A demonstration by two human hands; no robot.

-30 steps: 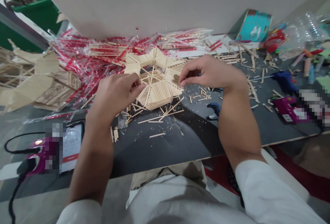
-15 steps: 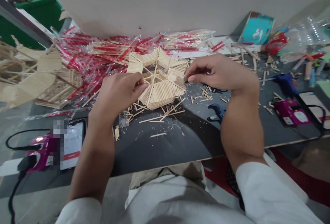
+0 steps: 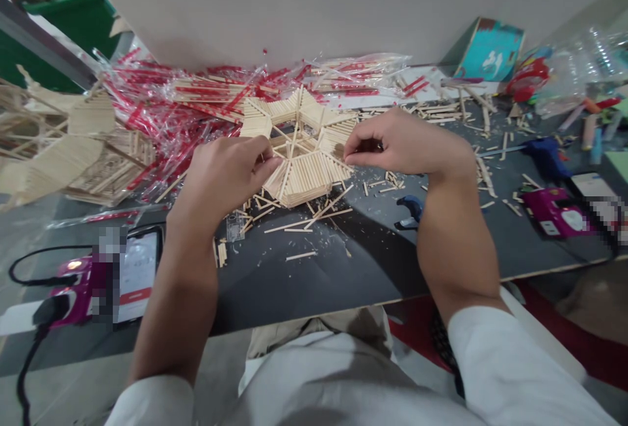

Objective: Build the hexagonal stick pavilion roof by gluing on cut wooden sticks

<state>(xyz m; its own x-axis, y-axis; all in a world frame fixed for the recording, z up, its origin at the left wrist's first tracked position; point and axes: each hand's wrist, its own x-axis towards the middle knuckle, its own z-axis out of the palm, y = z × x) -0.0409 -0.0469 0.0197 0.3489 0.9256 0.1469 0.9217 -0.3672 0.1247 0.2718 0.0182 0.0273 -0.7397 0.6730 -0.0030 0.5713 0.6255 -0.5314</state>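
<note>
Pinching the left edge of a star-shaped stick model (image 3: 308, 176) between thumb and forefinger, the person's left hand (image 3: 223, 167) faces the right hand (image 3: 405, 141), whose fingertips curl in at the opposite edge; whether they grip anything cannot be told. Wrapped sticks (image 3: 152, 102) crowd behind the model on the dark table (image 3: 324, 288), loose sticks (image 3: 309, 220) litter its near side, and a blue-handled tool (image 3: 408, 211) lies beside the right forearm. Farther right sit a blue glue gun (image 3: 545, 155) and a magenta box (image 3: 552, 211).
</note>
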